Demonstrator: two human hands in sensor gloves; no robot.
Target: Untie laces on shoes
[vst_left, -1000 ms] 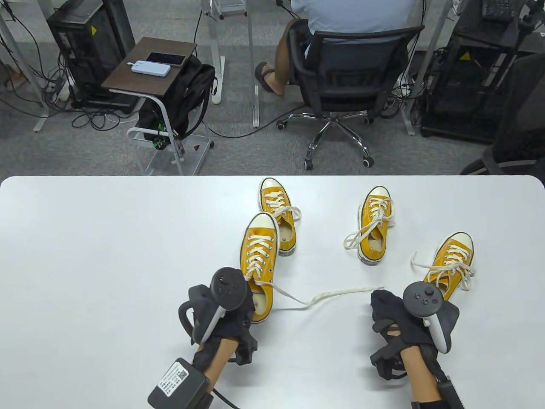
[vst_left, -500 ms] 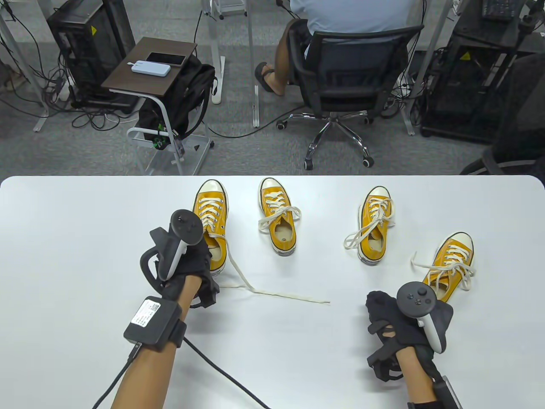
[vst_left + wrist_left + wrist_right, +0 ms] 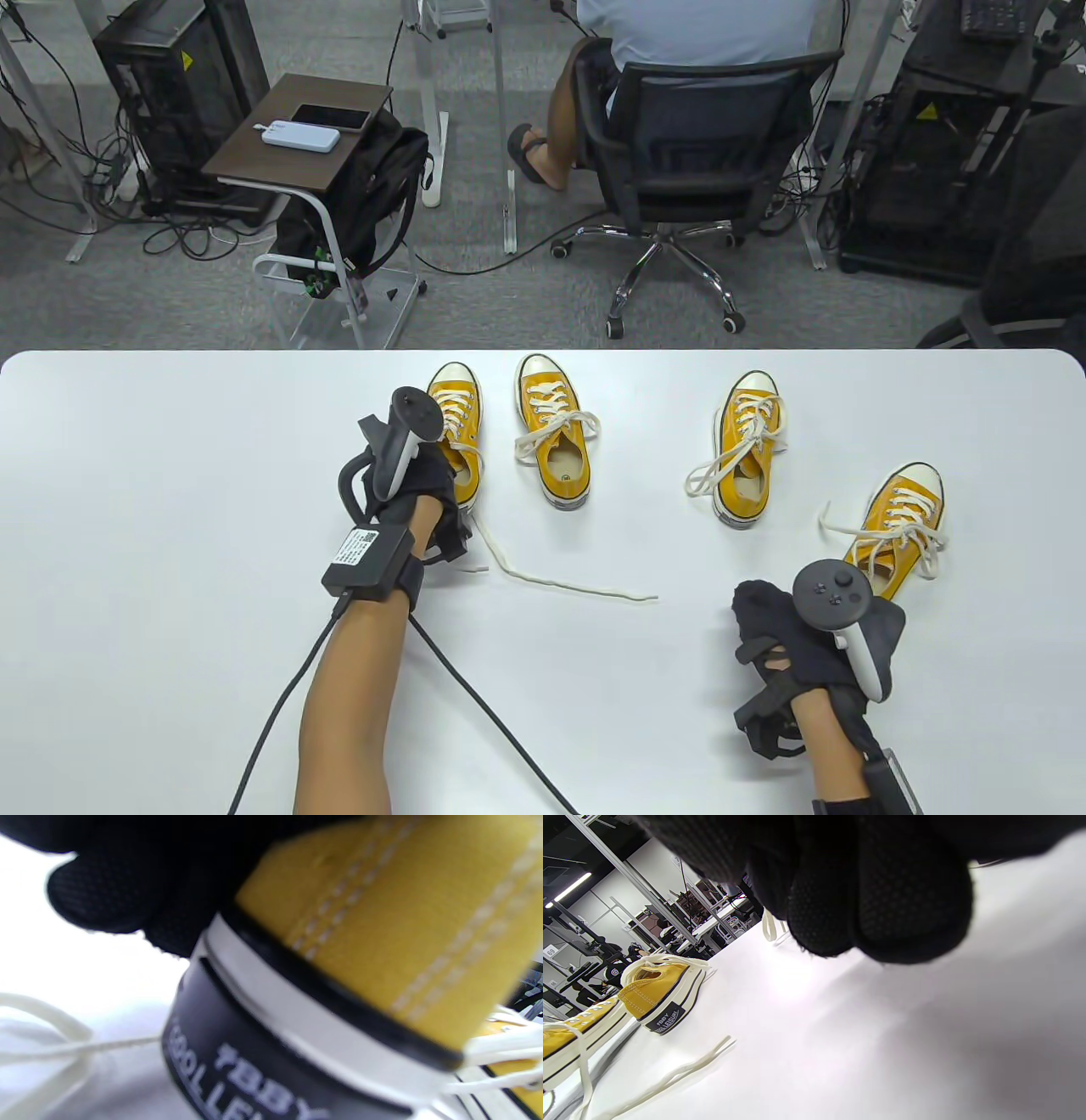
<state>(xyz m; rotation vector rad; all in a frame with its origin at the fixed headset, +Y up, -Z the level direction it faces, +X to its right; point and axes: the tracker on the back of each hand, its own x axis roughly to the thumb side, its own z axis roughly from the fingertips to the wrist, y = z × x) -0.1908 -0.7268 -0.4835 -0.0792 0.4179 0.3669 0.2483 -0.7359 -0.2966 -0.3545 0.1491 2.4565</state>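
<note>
Since half a second ago the left hand [image 3: 424,492] has slid the leftmost shoe [image 3: 458,424] rightward, just beside the second shoe [image 3: 556,441]. Table view: its loose lace [image 3: 560,586] trails across the table [image 3: 170,509]; right hand [image 3: 780,628] rests curled, holding nothing. Left wrist view: gloved fingers [image 3: 127,878] clamp the shoe's heel. Right wrist view: curled fingers [image 3: 882,899] above bare table.
</note>
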